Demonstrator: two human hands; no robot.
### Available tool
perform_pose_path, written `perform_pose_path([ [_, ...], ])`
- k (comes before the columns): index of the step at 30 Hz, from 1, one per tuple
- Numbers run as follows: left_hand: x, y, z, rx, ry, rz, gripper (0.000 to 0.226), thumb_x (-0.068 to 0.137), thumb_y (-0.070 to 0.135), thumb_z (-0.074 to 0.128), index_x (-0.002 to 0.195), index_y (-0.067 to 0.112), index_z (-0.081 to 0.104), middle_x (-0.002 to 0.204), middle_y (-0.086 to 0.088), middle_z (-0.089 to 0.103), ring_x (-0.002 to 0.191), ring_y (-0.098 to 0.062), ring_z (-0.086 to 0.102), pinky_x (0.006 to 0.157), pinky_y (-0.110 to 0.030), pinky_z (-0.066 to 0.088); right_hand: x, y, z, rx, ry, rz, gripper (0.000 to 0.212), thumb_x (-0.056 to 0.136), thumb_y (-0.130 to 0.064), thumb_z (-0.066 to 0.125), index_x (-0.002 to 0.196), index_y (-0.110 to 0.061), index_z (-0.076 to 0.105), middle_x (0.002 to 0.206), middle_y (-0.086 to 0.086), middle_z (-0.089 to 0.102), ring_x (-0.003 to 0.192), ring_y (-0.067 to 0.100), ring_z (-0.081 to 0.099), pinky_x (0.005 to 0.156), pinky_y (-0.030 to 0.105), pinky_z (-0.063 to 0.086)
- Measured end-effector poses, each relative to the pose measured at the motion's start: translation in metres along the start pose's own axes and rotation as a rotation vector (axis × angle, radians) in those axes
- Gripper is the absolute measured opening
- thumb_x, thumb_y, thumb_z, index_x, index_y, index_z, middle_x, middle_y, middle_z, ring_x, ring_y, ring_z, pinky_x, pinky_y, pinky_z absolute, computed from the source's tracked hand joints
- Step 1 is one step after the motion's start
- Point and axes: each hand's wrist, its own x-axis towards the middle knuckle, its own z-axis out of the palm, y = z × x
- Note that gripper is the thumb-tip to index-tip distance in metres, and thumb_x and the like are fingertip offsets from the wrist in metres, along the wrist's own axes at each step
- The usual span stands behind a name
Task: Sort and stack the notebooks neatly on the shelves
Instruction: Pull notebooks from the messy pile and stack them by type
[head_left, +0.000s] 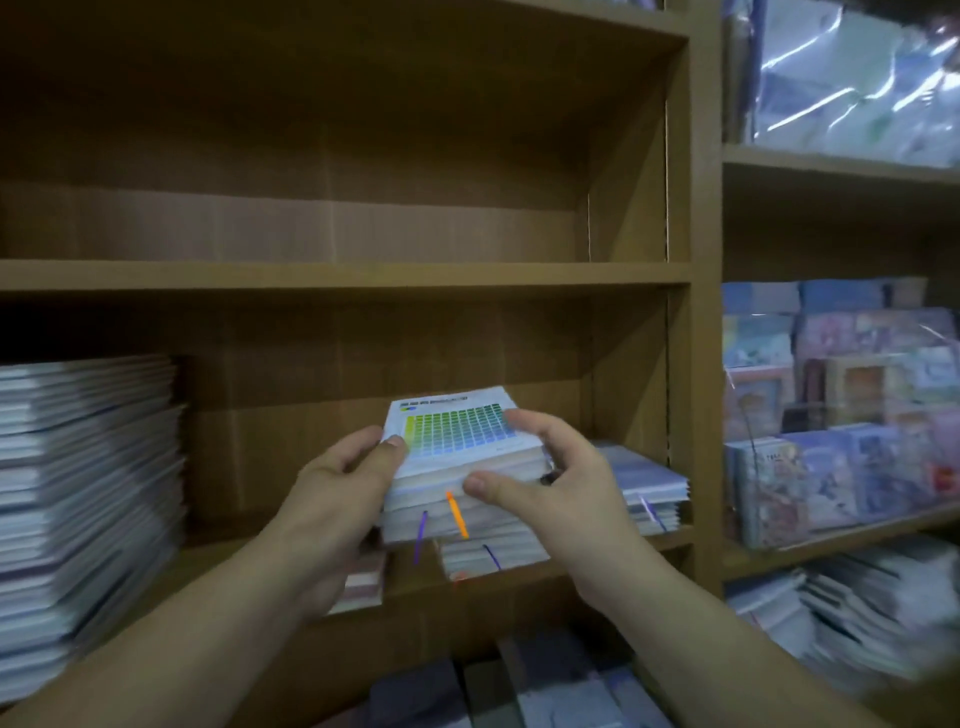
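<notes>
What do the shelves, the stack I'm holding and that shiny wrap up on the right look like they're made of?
Shelves: brown wood-look board, matte, faint grain; likely laminate, maybe solid wood. Notebook stack: paper, with layered white page edges and a printed cover on top. Shiny wrap: clear plastic film, with bright creased glare.

At the upper right sits a bulky plastic-wrapped bundle (852, 78), its wrinkled clear film catching bright glare over pale contents. Lower on the right, colourful illustrated packs (831, 478) stand upright in rows, one behind another, under shiny film. Among them shows a brown-framed pack (860, 387), its print too blurred to read.
</notes>
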Motion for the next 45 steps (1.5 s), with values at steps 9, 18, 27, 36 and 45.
perform_pose_path([
  [9,0.102,-0.009,0.067,0.220,0.033,0.174,0.029,0.089,0.044,0.066,0.094,0.017,0.077,0.087,-0.004,0.076,0.080,-0.025,0.071,0.076,-0.042,0.061,0.098,0.031,-0.051,-0.344,-0.077,0.020,0.052,0.087,-0.039,0.078,0.133,-0.030,0.054,0.129,-0.009,0.054,0.110,0.007,0.055,0.082,0.013,0.048],
  [18,0.092,-0.039,0.029,0.610,-0.178,0.336,0.074,0.076,0.080,0.065,0.141,0.049,0.053,0.132,0.017,0.065,0.122,-0.006,0.061,0.108,-0.034,0.049,0.101,0.079,-0.053,-0.236,-0.095,0.001,0.066,0.081,-0.045,0.079,0.138,-0.042,0.045,0.127,-0.012,0.060,0.110,0.007,0.062,0.081,0.023,0.057],
  [27,0.108,-0.065,0.021,0.599,-0.132,0.376,0.081,0.074,0.051,0.082,0.143,0.058,0.039,0.104,0.010,0.076,0.097,-0.005,0.072,0.096,-0.039,0.057,0.108,0.091,-0.035,-0.299,-0.111,-0.008,0.069,0.080,-0.033,0.086,0.130,-0.049,0.040,0.127,-0.008,0.056,0.113,0.015,0.060,0.091,0.039,0.059],
  [36,0.085,-0.091,0.022,0.478,-0.070,0.266,0.066,0.082,0.031,0.085,0.136,0.037,0.048,0.123,0.013,0.068,0.104,-0.001,0.067,0.086,-0.013,0.052,0.092,0.089,-0.030,-0.291,-0.049,-0.034,0.095,0.081,-0.026,0.085,0.155,-0.040,0.027,0.137,-0.018,0.047,0.119,0.002,0.051,0.100,0.028,0.050],
  [45,0.079,-0.144,0.033,0.583,-0.023,0.242,0.051,0.067,0.053,0.066,0.115,0.036,0.064,0.103,0.013,0.076,0.097,-0.013,0.072,0.089,-0.041,0.058,0.006,0.131,-0.019,-0.237,0.170,-0.165,0.044,0.095,-0.012,0.068,0.135,-0.025,0.055,0.127,-0.018,0.060,0.118,-0.014,0.054,0.097,0.009,0.046],
])
